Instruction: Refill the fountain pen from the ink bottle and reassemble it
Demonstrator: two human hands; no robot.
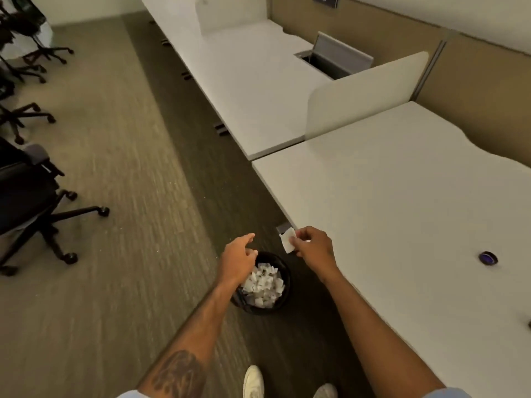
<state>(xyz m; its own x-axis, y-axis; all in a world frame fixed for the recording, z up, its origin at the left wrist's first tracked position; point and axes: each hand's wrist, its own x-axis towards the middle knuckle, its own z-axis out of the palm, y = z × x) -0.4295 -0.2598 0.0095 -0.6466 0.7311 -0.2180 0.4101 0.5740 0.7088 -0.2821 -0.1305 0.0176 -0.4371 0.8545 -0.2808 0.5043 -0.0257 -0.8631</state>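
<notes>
My right hand [314, 248] pinches a small white piece of tissue [288, 239] at the near corner of the white desk [402, 196], above the floor. My left hand [240, 258] hovers over a black waste bin [283, 300] filled with several crumpled white tissues; its fingers are loosely spread and it holds nothing. A small dark round cap with a blue-purple inside [488, 258] lies on the desk at the right. A dark object [529, 324] is cut off at the right edge. No pen or ink bottle is visible.
Black wheeled office chairs [34, 196] stand on the carpet to the left. A row of white desks with dividers [365, 93] runs away to the back. My white shoes [253, 382] are on the dark carpet strip beside the bin.
</notes>
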